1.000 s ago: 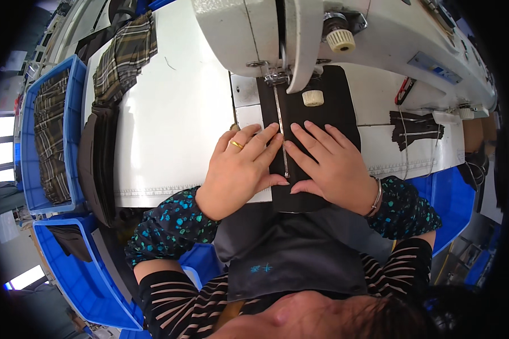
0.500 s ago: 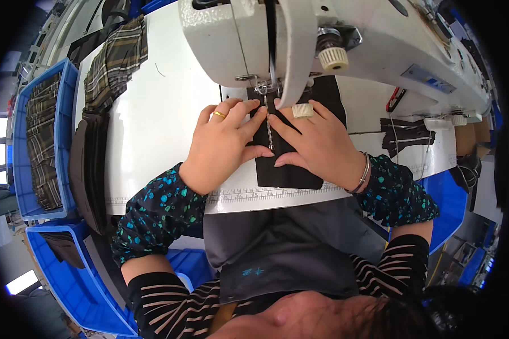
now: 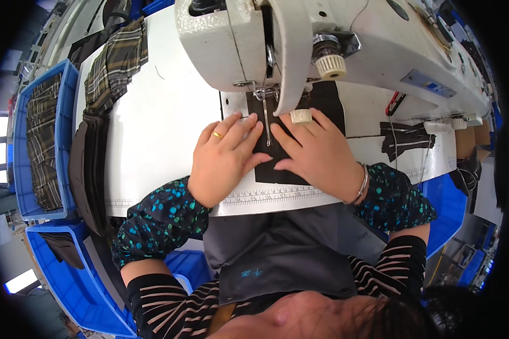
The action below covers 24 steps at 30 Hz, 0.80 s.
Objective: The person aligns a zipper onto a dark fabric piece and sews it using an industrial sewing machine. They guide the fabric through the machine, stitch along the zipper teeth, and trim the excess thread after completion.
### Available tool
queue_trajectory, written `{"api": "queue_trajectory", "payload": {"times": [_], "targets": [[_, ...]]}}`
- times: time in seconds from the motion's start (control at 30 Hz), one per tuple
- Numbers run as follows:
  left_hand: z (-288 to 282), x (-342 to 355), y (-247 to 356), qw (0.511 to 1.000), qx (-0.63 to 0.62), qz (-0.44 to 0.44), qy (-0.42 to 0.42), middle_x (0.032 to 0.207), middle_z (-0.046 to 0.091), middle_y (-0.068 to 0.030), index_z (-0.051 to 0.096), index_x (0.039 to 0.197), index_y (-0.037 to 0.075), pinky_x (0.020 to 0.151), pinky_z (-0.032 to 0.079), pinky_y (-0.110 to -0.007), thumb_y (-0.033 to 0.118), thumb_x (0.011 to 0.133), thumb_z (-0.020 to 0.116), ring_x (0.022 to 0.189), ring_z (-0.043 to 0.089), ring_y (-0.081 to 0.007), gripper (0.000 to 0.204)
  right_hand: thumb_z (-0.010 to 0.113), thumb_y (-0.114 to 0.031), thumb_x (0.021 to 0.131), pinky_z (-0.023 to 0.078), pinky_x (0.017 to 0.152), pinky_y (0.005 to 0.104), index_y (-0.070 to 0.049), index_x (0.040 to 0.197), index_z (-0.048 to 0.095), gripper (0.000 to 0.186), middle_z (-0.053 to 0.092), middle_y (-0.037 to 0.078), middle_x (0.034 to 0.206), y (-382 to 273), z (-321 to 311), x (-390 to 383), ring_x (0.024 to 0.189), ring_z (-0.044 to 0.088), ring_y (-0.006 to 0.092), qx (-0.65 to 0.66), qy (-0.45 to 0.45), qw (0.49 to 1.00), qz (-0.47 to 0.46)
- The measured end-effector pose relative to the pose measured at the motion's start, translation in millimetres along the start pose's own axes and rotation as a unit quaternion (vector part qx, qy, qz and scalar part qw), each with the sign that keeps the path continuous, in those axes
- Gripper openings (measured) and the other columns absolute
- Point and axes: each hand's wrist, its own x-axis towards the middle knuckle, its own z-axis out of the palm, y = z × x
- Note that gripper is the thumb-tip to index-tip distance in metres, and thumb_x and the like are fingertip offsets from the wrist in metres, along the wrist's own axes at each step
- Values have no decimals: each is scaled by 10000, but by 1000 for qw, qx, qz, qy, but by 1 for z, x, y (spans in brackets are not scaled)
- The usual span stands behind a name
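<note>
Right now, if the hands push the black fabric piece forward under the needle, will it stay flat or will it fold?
The black fabric piece looks thin and limp, so it would probably buckle if pushed from one edge. Both the left hand and right hand press it flat. The zipper along its middle likely stiffens that line somewhat.

The sewing machine (image 3: 333, 51) head hides the needle and the black fabric's (image 3: 322, 101) far end.

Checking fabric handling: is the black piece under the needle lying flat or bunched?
Flat: the black fabric piece lies spread on the machine bed, both hands pressing it.
</note>
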Motion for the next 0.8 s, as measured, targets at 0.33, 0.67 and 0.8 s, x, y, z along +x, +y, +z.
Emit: {"api": "queue_trajectory", "payload": {"times": [0.33, 0.67, 0.8], "targets": [[-3, -9, 25, 991, -135, 2, 25, 1347, 691, -93, 724, 1272, 37, 1061, 513, -477, 343, 812, 841, 1261, 635, -313, 564, 821, -436, 797, 437, 1143, 521, 36, 1317, 633, 727, 638, 232, 1382, -11, -15, -26, 1309, 593, 350, 2, 22, 999, -29], [-13, -12, 32, 998, -58, 38, 6, 1382, 678, -80, 736, 1276, 64, 1134, 449, -492, 339, 763, 872, 1307, 615, -295, 597, 826, -455, 769, 443, 1136, 518, 14, 1313, 648, 739, 651, 227, 1355, -23, -23, -32, 1288, 610, 330, -49, 34, 998, -29], [-19, -14, 30, 997, -58, 51, -2, 1379, 680, -51, 743, 1280, 93, 1154, 407, -506, 361, 766, 866, 1300, 611, -269, 593, 831, -452, 763, 445, 1133, 517, 10, 1308, 653, 736, 655, 219, 1346, -28, -22, -36, 1289, 608, 328, -48, 40, 998, -32]]}}
